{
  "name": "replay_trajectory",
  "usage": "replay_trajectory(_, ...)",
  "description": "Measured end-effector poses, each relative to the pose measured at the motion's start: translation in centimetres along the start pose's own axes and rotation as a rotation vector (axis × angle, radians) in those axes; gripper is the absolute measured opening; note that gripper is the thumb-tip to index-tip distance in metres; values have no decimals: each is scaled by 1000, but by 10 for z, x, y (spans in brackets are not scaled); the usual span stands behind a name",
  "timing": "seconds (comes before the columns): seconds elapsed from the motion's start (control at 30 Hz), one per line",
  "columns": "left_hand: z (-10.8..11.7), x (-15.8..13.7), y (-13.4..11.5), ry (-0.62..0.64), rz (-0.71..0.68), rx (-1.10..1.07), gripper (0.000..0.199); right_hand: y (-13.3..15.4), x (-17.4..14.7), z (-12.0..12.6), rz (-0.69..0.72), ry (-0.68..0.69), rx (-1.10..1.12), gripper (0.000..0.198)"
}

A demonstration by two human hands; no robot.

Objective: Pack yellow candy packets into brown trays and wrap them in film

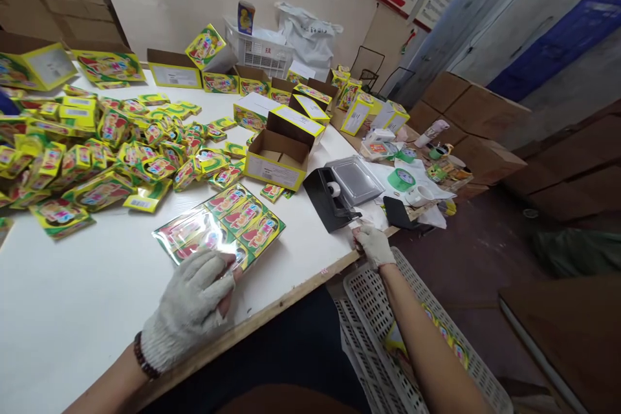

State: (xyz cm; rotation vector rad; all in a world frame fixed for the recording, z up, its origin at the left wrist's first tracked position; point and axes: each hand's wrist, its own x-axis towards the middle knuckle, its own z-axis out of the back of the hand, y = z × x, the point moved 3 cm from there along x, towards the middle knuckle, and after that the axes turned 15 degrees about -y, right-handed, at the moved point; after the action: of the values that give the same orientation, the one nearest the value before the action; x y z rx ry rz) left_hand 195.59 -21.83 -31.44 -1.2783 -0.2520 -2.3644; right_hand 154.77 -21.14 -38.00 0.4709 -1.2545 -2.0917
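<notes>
My left hand (194, 304), in a pale knitted glove, grips the near edge of a flat pack of small yellow-green boxes (247, 223) under shiny clear film, lying on the white table. Its fingers lie over the pack's edge. My right hand (374, 246), also gloved, is at the table's front edge. Its fingers are pinched at the front end of a black tape dispenser (325, 200), on the end of the tape there; the strip itself is barely visible. A roll of tape (334, 189) sits inside the dispenser.
Many loose small boxes (116, 155) heap up on the left. Open display cartons (276, 165) stand behind. Beside the dispenser lie a clear plastic tray (356, 178), green tape (401, 179) and a black phone-like slab (396, 212). White plastic crates (356, 281) stand below the table's front edge.
</notes>
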Motion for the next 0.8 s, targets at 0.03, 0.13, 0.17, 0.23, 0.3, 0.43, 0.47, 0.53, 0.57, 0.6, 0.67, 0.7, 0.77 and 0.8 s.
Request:
replay_trajectory(0.03, 1, -2, 0, -16, 26, 4, 13, 2, -1, 2, 2, 13, -24, 24)
replay_trajectory(0.13, 1, -9, -1, -46, 55, 9, 13, 13, -18, 1, 33, 73, -56, 25)
replay_trajectory(0.17, 1, -11, -2, -60, 60, 0, 13, 18, -30, -3, 48, 116, -32, 28)
replay_trajectory(0.23, 0, -13, -4, -92, 78, -22, 11, 33, -61, -20, 85, 248, 59, 34)
replay_trajectory(0.3, -1, -15, -5, -138, 104, -23, 13, 52, -99, -43, 120, 408, 177, 37)
replay_trajectory(0.43, 1, -17, -5, -229, 118, 24, 35, 94, -160, -92, 121, 674, 346, 38)
replay_trajectory(0.47, 1, -18, -6, -230, 106, 33, 38, 101, -169, -102, 123, 716, 359, 37)
replay_trajectory(0.53, 0, -17, -7, -170, 76, 40, 40, 111, -179, -115, 134, 758, 361, 36)
replay_trajectory(0.57, -1, -17, -7, -116, 72, 48, 39, 112, -181, -119, 135, 761, 358, 36)
replay_trajectory(0.6, -2, -16, -7, -61, 78, 63, 37, 111, -182, -122, 127, 761, 355, 35)
replay_trajectory(0.67, -4, -13, -7, 21, 123, 100, 31, 104, -182, -126, 77, 763, 367, 36)
replay_trajectory(0.7, -5, -11, -7, 31, 148, 120, 28, 99, -182, -128, 32, 769, 380, 38)
replay_trajectory(0.77, -7, -5, -8, 20, 192, 171, 23, 88, -183, -132, -115, 797, 426, 39)
replay_trajectory(0.8, -9, -3, -9, 16, 210, 204, 22, 83, -184, -134, -206, 824, 451, 40)
